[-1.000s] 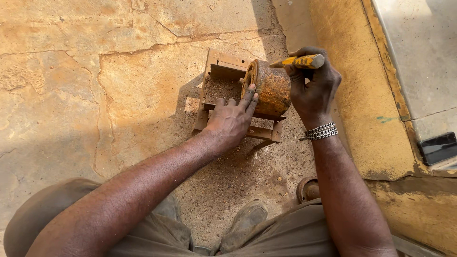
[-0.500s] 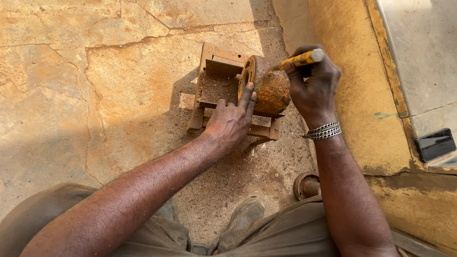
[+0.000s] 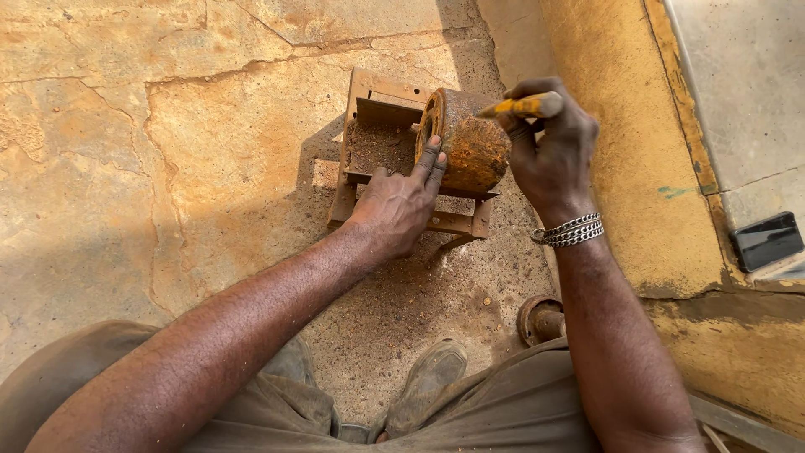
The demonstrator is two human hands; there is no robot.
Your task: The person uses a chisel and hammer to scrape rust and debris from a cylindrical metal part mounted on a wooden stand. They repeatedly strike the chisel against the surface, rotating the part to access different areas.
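A rusty metal cylinder lies on its side on a small rusty metal frame set on the cracked stone floor. My left hand rests on the frame, its fingers spread and pressed against the cylinder's flat end. My right hand, with a silver chain bracelet at the wrist, grips a yellow-handled tool over the top of the cylinder. The tool's tip is hidden against the cylinder.
Rust dust and grit cover the floor around the frame. A small rusty round part lies near my right forearm. My shoe is below the frame. A yellow step runs along the right, with a black object beyond it.
The view has shifted slightly, so the frame and cylinder sit a little higher. My right hand has drawn the yellow-handled tool in closer over the cylinder. My left hand stays against the cylinder.
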